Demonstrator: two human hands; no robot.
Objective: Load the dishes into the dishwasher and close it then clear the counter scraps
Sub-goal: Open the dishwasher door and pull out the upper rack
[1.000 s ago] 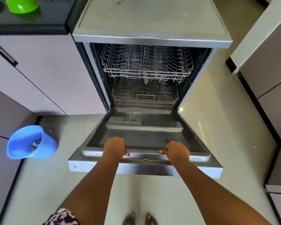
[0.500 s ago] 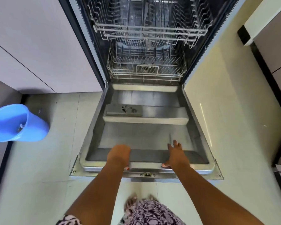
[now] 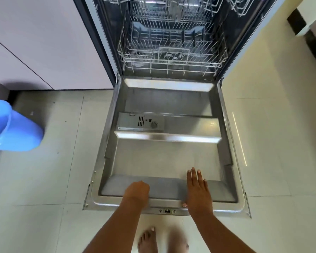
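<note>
The dishwasher stands open, its steel door [image 3: 164,161] lowered flat over the floor in front of me. My left hand [image 3: 136,193] grips the door's near rim with curled fingers. My right hand [image 3: 197,190] lies flat on the door's inner face, fingers straight. Behind the door, the lower wire rack [image 3: 171,57] sits pushed in and holds no dishes that I can see. Only the bottom of the upper rack [image 3: 173,8] shows at the top edge. No dishes are in view.
A blue plastic bin [image 3: 13,128] stands on the tiled floor to the left. Pale cabinet fronts [image 3: 35,42] flank the dishwasher's left side, and another cabinet [image 3: 310,19] is at the far right. My bare feet [image 3: 148,240] are just before the door's edge.
The door has swung from half open down to flat. My right hand let go of the rim and now lies flat on it. My view has tilted downward.
</note>
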